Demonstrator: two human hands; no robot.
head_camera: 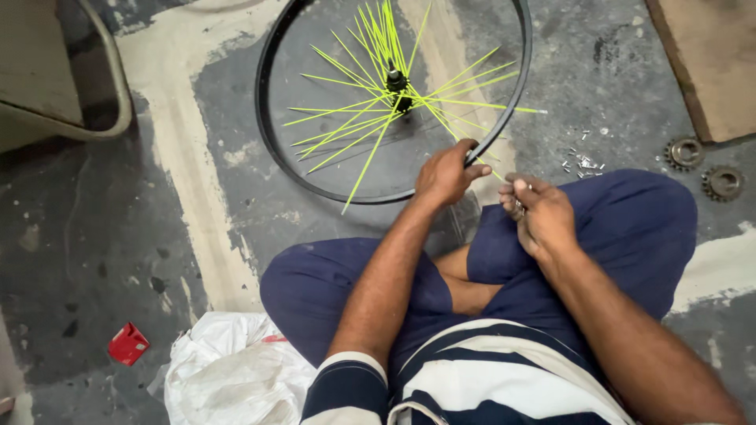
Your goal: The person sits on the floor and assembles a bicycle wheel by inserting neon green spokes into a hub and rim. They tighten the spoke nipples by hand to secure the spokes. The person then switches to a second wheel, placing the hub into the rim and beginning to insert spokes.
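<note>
Head: smooth black round rim [272, 94], left hand [447, 173].

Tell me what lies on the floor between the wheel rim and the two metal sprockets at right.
In the head view, a scatter of small metal pieces lies on the bare concrete floor between the rim and the sprockets.

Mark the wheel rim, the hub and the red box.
wheel rim [262, 130], head view, left arc of the black hoop
hub [398, 83], head view, dark centre body
red box [127, 344], head view, top face
</note>
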